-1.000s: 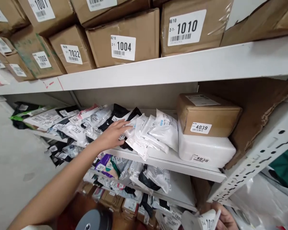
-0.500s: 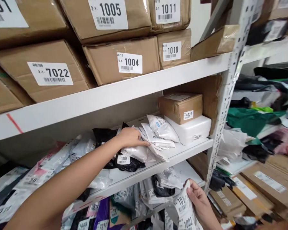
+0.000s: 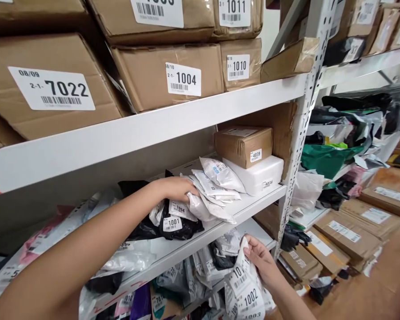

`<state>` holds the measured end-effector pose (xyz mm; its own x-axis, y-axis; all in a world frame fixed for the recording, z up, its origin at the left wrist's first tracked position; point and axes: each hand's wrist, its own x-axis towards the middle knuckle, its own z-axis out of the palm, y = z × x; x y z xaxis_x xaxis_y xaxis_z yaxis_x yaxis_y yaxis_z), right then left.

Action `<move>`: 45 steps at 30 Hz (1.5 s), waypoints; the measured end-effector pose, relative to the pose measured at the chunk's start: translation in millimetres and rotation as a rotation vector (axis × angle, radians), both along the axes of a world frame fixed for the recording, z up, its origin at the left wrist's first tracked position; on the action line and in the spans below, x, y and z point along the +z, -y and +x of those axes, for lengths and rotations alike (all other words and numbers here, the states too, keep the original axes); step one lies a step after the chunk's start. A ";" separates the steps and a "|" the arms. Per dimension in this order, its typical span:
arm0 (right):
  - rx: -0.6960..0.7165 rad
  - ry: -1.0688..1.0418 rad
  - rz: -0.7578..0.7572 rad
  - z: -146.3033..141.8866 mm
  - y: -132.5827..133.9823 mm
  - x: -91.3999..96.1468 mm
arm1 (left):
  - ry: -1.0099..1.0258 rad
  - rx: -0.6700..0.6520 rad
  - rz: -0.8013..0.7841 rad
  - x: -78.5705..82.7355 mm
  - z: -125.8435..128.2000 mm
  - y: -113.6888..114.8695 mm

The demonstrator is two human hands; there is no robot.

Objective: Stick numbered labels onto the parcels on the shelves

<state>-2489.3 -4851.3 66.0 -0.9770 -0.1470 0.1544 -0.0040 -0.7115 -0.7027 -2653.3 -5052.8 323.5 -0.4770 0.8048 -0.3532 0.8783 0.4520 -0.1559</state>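
My left hand reaches onto the middle shelf with its fingers curled on a white plastic parcel bag. Right below the hand lie a bag labelled 1004 and a black parcel bag labelled 1001. To the right of my fingers, several white parcels overlap in a loose pile. Lower right, my right hand pinches a strip of printed number labels that hangs down in front of the lower shelf. The numbers 1002 and 1003 can be read on it.
A brown box marked 4039 rests on a white foam box at the shelf's right end. Above, the shelf beam carries cardboard boxes. A metal upright stands at the right. More parcels and boxes lie beyond it.
The view has shifted closer and to the left side of the boxes. My left fingers have curled onto the white bag, and the label 1004 now shows beneath them. My right hand still holds the labels.
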 end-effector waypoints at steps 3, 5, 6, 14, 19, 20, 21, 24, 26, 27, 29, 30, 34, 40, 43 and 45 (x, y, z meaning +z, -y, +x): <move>0.088 -0.040 0.024 -6.8 7.4 3.9 | -0.002 -0.012 -0.013 1.9 -5.2 -10.9; 0.131 -0.083 0.063 -11.3 13.6 9.7 | 0.000 0.004 -0.021 1.1 -3.4 -11.2; 0.154 -0.108 0.086 -13.8 17.4 13.6 | -0.003 0.023 -0.023 0.3 -1.5 -9.3; 0.189 -0.129 0.066 -44.2 63.1 49.2 | -0.048 0.121 0.095 -15.1 6.7 7.9; 0.111 -0.038 -0.059 -61.8 78.6 67.0 | -0.072 0.148 0.166 -25.4 4.5 8.5; 0.108 -0.026 -0.081 -64.4 79.9 69.1 | -0.057 0.180 0.174 -26.4 4.8 9.0; 0.104 -0.016 -0.099 -66.7 80.7 70.8 | -0.045 0.212 0.180 -27.1 5.2 9.7; 0.070 0.004 -0.140 -71.2 81.2 75.0 | -0.045 0.253 0.188 -29.6 7.1 12.3; 0.039 0.009 -0.160 -72.1 80.5 78.3 | -0.063 0.243 0.193 -32.5 7.7 14.7; 0.023 0.008 -0.167 -72.2 80.0 80.2 | -0.070 0.239 0.199 -34.3 7.7 15.9; -0.007 0.016 -0.178 -71.8 78.9 84.3 | -0.075 0.243 0.215 -37.8 6.8 18.2; -0.023 0.024 -0.182 -71.6 78.3 86.2 | -0.073 0.252 0.225 -39.3 6.1 18.9; -0.057 0.063 -0.191 -71.7 76.8 90.8 | -0.047 0.291 0.258 -41.1 2.9 18.1; -0.054 0.082 -0.189 -73.9 78.7 88.2 | -0.027 0.314 0.275 -37.3 1.4 12.0; -0.051 0.101 -0.176 -74.7 79.7 87.0 | -0.019 0.335 0.277 -35.6 0.6 9.8; -0.049 0.122 -0.156 -75.4 79.7 87.5 | -0.017 0.346 0.281 -34.9 -0.6 8.9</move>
<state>-2564.7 -4931.0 153.4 -0.9953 -0.0821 0.0520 0.0367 -0.8129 -0.5812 -2654.0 -5061.7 288.6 -0.7390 0.6604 -0.1331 0.6661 0.7459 0.0022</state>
